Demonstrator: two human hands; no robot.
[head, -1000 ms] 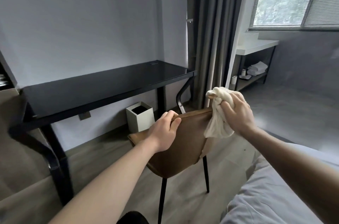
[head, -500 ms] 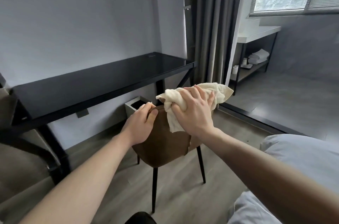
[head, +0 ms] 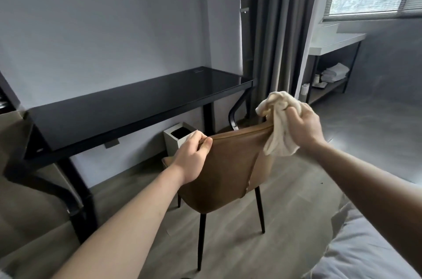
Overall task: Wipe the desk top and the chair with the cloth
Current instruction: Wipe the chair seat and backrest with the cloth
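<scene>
Black bench [head: 127, 105] is standing along the far wall, its glossy top bare. Brown chair [head: 228, 164] is sitting near of it, backrest turned toward you. Grey bedding [head: 370, 246] is showing at the near right corner. A pale bin [head: 180, 137] is standing on the floor under the bench, just beyond the chair. Your left hand [head: 194, 157] is gripping the left end of the backrest's top edge, fingers curled over it, thumb on the near face. Your right hand [head: 303, 125] is bunching the cream cloth [head: 278, 128], fingers curled round it, and pressing it on the backrest's right top corner.
</scene>
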